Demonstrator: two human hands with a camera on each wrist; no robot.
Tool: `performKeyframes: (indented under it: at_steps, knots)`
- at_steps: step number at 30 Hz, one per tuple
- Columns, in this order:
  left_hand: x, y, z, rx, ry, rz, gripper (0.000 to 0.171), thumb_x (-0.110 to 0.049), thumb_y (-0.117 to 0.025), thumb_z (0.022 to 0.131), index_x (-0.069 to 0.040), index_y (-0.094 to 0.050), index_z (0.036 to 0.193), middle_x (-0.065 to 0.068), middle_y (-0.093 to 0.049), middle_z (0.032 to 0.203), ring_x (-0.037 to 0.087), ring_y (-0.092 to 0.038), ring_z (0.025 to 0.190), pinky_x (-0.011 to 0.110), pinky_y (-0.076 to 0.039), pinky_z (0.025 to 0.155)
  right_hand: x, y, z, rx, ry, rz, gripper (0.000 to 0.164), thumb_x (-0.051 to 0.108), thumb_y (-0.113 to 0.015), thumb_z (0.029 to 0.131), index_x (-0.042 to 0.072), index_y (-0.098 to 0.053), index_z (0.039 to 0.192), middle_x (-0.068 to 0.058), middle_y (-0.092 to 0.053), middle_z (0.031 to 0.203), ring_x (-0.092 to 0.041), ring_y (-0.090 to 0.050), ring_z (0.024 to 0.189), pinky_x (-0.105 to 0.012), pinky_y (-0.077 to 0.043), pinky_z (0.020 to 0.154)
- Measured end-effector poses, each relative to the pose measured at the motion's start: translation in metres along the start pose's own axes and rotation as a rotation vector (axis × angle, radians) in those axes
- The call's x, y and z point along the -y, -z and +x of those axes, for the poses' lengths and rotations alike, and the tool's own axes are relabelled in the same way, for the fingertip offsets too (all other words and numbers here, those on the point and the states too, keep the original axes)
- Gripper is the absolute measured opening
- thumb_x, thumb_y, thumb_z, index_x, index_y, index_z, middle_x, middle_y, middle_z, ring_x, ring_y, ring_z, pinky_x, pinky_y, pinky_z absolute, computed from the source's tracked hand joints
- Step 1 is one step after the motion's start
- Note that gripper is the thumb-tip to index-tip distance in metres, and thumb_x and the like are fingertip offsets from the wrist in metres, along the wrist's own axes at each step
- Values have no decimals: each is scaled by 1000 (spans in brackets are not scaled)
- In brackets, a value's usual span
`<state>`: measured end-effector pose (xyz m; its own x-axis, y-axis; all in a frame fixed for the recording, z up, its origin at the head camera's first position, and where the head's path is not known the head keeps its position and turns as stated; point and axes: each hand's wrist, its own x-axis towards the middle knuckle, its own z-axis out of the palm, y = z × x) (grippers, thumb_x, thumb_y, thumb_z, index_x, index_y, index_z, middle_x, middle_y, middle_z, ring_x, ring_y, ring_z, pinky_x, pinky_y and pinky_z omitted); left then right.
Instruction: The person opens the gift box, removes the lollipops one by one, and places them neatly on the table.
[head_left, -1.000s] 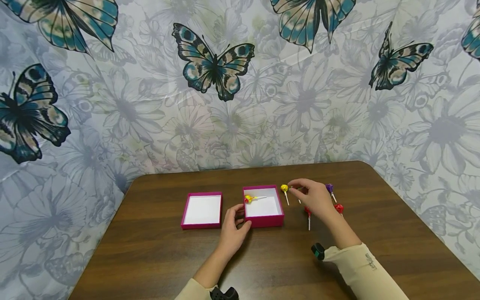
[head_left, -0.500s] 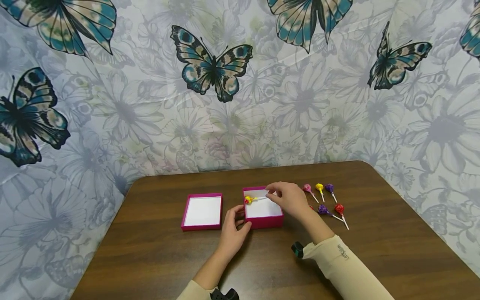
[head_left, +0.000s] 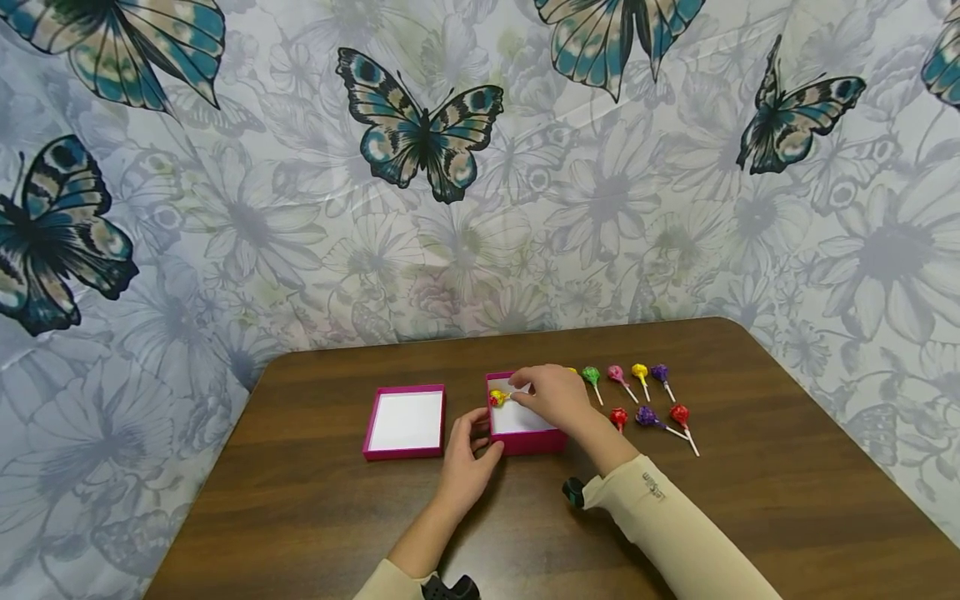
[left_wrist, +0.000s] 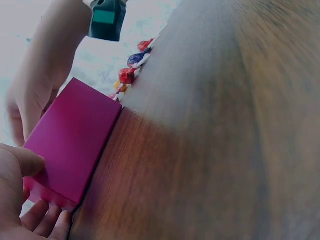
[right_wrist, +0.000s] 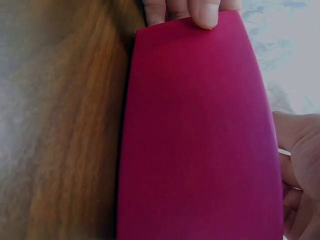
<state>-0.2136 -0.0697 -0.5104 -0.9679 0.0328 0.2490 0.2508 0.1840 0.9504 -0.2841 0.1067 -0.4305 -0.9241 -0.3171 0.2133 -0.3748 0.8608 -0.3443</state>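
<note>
An uncovered magenta gift box point(head_left: 529, 442) with a white inside stands on the table. My left hand point(head_left: 467, 465) holds its front left corner, thumb on the front wall and fingers round the left side, as the left wrist view shows. In the box lies a yellow-and-red lollipop point(head_left: 497, 398), its head by the left wall. Over the box, my right hand point(head_left: 558, 398) has thumb and forefinger at the lollipop's white stick, seemingly pinching it; the hand covers the rest of the stick. From the right wrist, the box wall point(right_wrist: 200, 130) hides the fingertips.
The box's shallow lid point(head_left: 407, 421) lies left, white inside up. To the right are several lollipops in two loose rows, among them a green lollipop point(head_left: 591, 375), a pink lollipop point(head_left: 615, 374) and a red lollipop point(head_left: 678, 414). A butterfly-print cloth point(head_left: 427, 250) hangs behind.
My right hand has moved left from among the loose lollipops to over the box, then further in along the stick. The left hand and box have stayed put.
</note>
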Motion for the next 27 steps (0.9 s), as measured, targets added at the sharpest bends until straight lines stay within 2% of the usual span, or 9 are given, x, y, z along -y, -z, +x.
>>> performKeyframes:
  at_steps: [6, 13, 21, 27]
  knots:
    - [-1, 0, -1, -1, 7, -8, 50, -5, -71, 89, -11, -52, 135, 12, -52, 133, 28, -53, 126, 47, -51, 105, 3, -6, 7, 23, 10, -13, 22, 34, -75, 88, 23, -77, 108, 4, -78, 101, -15, -71, 89, -32, -56, 69]
    - [-1, 0, -1, -5, -2, 0, 50, -5, -71, 89, -11, -52, 135, 12, -52, 133, 29, -53, 126, 48, -51, 104, 7, -9, 12, 74, -18, -27, 27, 35, -76, 88, 21, -78, 112, 3, -78, 108, -23, -71, 102, -38, -58, 77]
    - [0, 1, 0, -15, -11, 8, 50, -4, -71, 89, -11, -53, 135, 12, -53, 132, 30, -54, 125, 48, -52, 103, 12, -15, 21, 119, -65, -21, 26, 36, -77, 86, 22, -79, 108, 5, -78, 107, -25, -71, 100, -38, -58, 76]
    - [0, 0, 0, -5, 8, -20, 51, -3, -70, 89, -8, -51, 136, 14, -52, 133, 31, -53, 126, 51, -50, 104, 14, -19, 23, 129, -112, -20, 25, 36, -77, 86, 23, -79, 107, 5, -78, 107, -25, -70, 101, -40, -58, 77]
